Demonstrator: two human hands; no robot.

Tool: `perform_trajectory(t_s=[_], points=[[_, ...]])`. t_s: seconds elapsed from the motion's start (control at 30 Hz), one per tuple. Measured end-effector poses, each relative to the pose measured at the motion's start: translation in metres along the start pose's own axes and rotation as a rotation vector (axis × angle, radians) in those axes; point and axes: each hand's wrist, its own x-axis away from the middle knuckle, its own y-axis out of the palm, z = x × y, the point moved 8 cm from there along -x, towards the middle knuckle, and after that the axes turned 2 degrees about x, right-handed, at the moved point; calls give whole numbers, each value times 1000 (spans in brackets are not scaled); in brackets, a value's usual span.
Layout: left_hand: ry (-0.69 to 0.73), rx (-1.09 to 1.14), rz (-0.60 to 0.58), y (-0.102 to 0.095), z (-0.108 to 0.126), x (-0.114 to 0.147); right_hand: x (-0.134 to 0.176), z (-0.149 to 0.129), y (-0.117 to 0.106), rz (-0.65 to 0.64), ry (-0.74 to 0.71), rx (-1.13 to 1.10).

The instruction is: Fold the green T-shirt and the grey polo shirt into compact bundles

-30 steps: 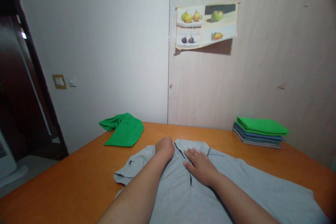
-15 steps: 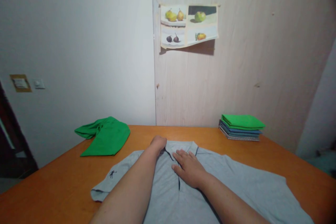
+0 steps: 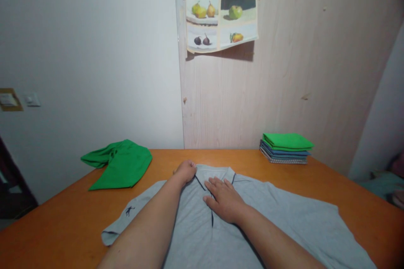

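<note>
Left hand (image 3: pixel 186 171) is curling at the collar (image 3: pixel 214 170), grip unclear; right hand (image 3: pixel 225 200) lying spread.
The shirt (image 3: pixel 195 231) on the counter (image 3: pixel 59 222) is probably handling soft, light; its collar is likely offering firmer hold.

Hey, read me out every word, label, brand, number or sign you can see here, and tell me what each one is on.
No words or numbers can be read.
Gray shirt: a small dark figure emblem on the sleeve, no legible lettering.
Fruit poster: painted fruit, no readable text.
Tan-edged wall plate: any marking is too blurred to read.
Folded stack and green cloth: no visible labels.
</note>
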Motion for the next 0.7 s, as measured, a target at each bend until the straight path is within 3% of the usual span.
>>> perform_trajectory(t_s=[0.17, 0.4, 0.6, 0.7], points=[[80, -206, 113, -4, 3, 10, 0, -1, 0, 2, -1, 6], [176, -345, 182, -13, 21, 29, 1, -1, 0, 5, -2, -2], [330, -387, 124, 4, 34, 58, 0, -2, -1, 22, -11, -23], [409, -399, 68, 16, 33, 69, -1, 2, -10, 123, 6, -36]])
